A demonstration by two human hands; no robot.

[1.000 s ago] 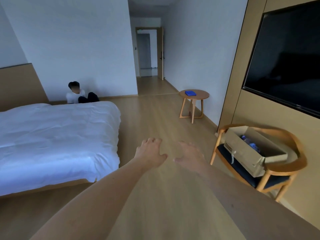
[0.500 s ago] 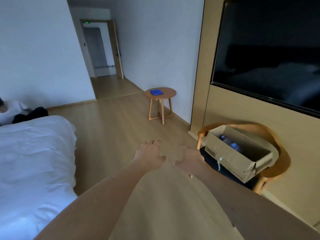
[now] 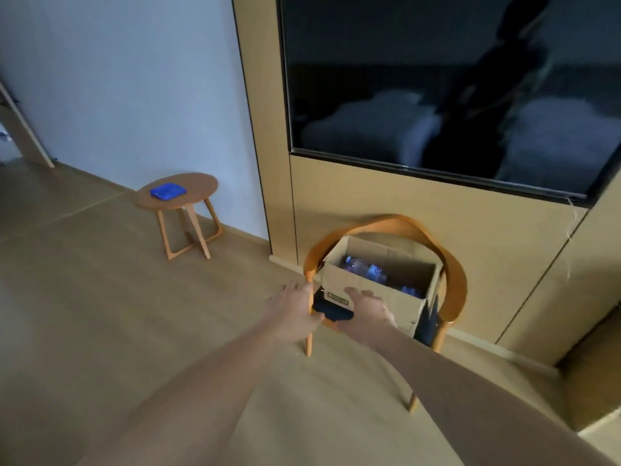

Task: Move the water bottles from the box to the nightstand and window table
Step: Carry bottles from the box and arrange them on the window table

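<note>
Reaching toward the box [image 3: 376, 290] on the chair [image 3: 453, 284], left hand [image 3: 295, 314] and right hand [image 3: 368, 314] both empty with fingers loosely spread, just short of its near wall.

Judged as the approach before the first pick: next, dipping over that wall to grip a bottle. Water bottles [image 3: 364, 272] lying low inside the box, apparently on their sides, long axes roughly along its length; cap direction unclear.

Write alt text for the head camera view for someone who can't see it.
Two bare hands, left hand and right hand, reach open toward a cardboard box of water bottles sitting on a wooden chair below a wall TV. A small round table with a blue cloth stands to the left.
</note>
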